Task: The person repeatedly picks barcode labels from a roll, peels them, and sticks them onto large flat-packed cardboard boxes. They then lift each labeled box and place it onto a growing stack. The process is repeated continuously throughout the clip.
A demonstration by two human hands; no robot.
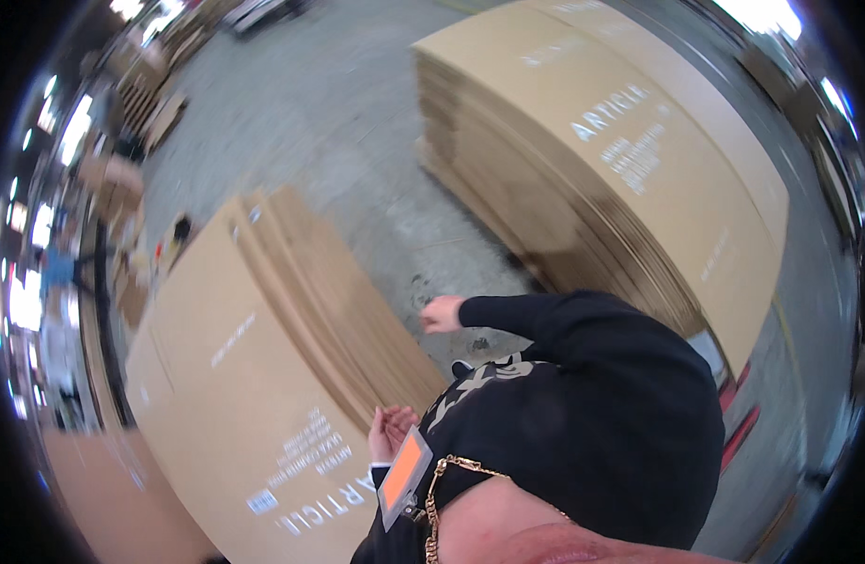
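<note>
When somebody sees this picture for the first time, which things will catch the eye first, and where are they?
Two big cardboard stacks dominate: the left stack in the lower left, the right stack across the upper right, with grey floor between them. Then, near the bottom centre, an orange badge stands out beside a gold chain, and the left hand is just above the badge.

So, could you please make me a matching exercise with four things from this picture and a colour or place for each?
1. left hand
2. neck chain
3. right hand
4. badge

A. orange
B. seen against the grey floor between the stacks
C. by the edge of the left cardboard stack
D. gold

Pairs: 1-C, 2-D, 3-B, 4-A
</note>
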